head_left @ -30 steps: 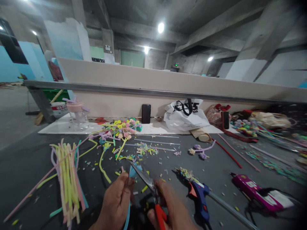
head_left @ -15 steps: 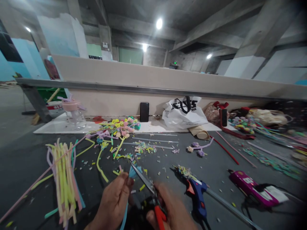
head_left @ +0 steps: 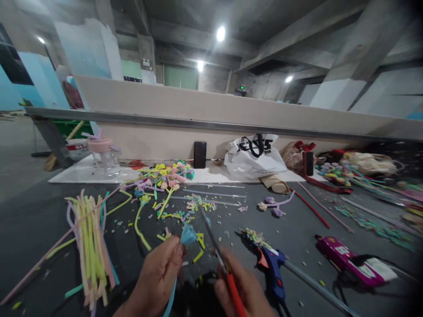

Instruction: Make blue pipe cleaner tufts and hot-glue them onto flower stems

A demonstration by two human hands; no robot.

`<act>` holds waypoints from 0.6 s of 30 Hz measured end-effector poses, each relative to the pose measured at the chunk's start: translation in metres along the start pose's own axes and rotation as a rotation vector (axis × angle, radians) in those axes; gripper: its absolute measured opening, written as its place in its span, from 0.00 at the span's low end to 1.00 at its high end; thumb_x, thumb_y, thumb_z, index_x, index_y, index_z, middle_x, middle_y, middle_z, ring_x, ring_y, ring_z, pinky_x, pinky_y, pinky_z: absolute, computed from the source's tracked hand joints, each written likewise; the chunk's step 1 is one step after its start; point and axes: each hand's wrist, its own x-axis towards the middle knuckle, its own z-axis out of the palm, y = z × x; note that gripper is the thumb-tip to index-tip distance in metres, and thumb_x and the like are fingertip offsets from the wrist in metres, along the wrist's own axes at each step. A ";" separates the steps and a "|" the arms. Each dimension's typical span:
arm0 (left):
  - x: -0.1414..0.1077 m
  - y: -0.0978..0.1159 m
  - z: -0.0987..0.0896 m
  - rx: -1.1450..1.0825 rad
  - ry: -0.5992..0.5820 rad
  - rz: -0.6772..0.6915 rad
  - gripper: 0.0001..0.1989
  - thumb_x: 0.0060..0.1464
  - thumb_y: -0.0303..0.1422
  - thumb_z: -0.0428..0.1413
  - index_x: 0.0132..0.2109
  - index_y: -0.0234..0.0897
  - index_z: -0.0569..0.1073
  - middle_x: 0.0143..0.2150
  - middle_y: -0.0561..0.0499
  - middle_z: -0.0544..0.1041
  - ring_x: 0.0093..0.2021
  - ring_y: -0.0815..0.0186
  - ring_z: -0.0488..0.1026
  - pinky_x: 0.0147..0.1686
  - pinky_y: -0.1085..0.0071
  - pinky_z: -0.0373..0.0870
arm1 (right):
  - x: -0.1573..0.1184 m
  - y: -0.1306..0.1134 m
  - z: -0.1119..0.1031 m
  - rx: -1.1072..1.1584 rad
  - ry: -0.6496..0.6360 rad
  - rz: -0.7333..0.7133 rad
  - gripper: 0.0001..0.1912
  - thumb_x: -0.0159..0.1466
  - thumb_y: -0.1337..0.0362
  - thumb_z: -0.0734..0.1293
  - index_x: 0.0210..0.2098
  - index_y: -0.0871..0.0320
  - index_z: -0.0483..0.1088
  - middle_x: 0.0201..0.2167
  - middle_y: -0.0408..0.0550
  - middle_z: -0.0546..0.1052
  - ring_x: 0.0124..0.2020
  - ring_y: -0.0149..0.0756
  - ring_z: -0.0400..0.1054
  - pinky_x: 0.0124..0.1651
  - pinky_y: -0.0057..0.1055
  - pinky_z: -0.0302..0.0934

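Observation:
My left hand (head_left: 161, 268) is closed round a light blue pipe cleaner (head_left: 187, 235). Its fluffy, bunched tip sticks out above my thumb and its stem hangs down below the fist. In my right hand (head_left: 243, 281) are scissors (head_left: 214, 242) with red handles, the blades pointing up and away to the left. The blades stand just right of the blue tip, apart from it, and look closed together. Small yellow and pale clippings (head_left: 198, 255) lie on the dark table beneath both hands.
A bundle of pastel pipe cleaners (head_left: 89, 251) lies left. Finished fluffy flowers (head_left: 165, 176) are piled behind. A blue glue gun (head_left: 273, 268) with a long glue stick and a magenta tool (head_left: 346, 259) lie right. A black phone (head_left: 199, 155) and white bag (head_left: 254, 156) stand at the back.
The scissors have come away from the blue tip towards the right, and their blades have swung more upright. My left hand has stayed nearly in place, the blue tip now in full view.

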 end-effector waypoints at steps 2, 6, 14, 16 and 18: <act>0.001 0.004 0.000 -0.205 -0.128 -0.135 0.17 0.60 0.42 0.41 0.26 0.39 0.60 0.19 0.57 0.62 0.18 0.71 0.64 0.20 0.76 0.60 | -0.001 -0.006 -0.009 0.063 0.034 -0.003 0.20 0.62 0.57 0.58 0.53 0.53 0.60 0.32 0.47 0.72 0.36 0.37 0.68 0.38 0.27 0.62; 0.001 0.011 0.000 -0.579 -0.308 -0.296 0.19 0.55 0.49 0.45 0.26 0.38 0.59 0.16 0.61 0.56 0.13 0.75 0.57 0.14 0.78 0.59 | -0.005 -0.017 -0.028 0.082 -0.035 0.052 0.21 0.61 0.57 0.60 0.54 0.50 0.61 0.43 0.49 0.73 0.42 0.39 0.69 0.43 0.28 0.62; -0.003 0.008 -0.001 -0.876 -0.509 -0.393 0.17 0.52 0.47 0.52 0.28 0.37 0.61 0.15 0.62 0.57 0.11 0.80 0.50 0.13 0.80 0.59 | -0.006 -0.028 -0.044 0.020 -0.253 0.109 0.24 0.57 0.66 0.63 0.54 0.52 0.63 0.43 0.48 0.73 0.44 0.40 0.68 0.46 0.30 0.62; -0.005 0.006 -0.003 -0.919 -0.536 -0.414 0.17 0.51 0.46 0.54 0.28 0.37 0.61 0.15 0.62 0.57 0.11 0.80 0.50 0.13 0.82 0.55 | -0.006 -0.030 -0.047 0.023 -0.266 0.090 0.25 0.56 0.66 0.64 0.54 0.52 0.62 0.45 0.49 0.73 0.44 0.41 0.68 0.46 0.32 0.62; -0.006 0.003 -0.004 -0.952 -0.566 -0.406 0.18 0.51 0.46 0.54 0.27 0.37 0.61 0.16 0.61 0.58 0.12 0.80 0.52 0.13 0.82 0.52 | -0.007 -0.032 -0.049 0.057 -0.311 0.088 0.25 0.55 0.66 0.65 0.53 0.52 0.63 0.46 0.50 0.73 0.43 0.41 0.68 0.46 0.32 0.62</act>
